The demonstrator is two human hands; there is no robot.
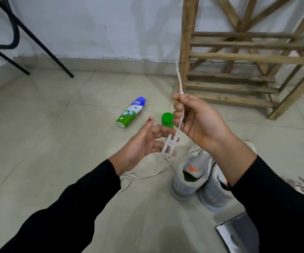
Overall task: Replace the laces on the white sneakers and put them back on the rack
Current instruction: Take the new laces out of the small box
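One white lace [179, 79]: right grip [200, 121] tight on it, left grip [144, 145] slack amid loops.

Only one readable text: spray can [131, 112], lying on its side on the floor. White letters "ycil" on the blue top end; the 1st letter is cut off by the can's curve, can't tell which. Below it, on the white/green part, a small round emblem and more print, too small to read. Another small round mark near the green base, also illegible. Sneaker [189, 172]: orange tab inside the collar, no letters legible. Box [239, 232] at bottom right: plain grey/white faces, no text legible.
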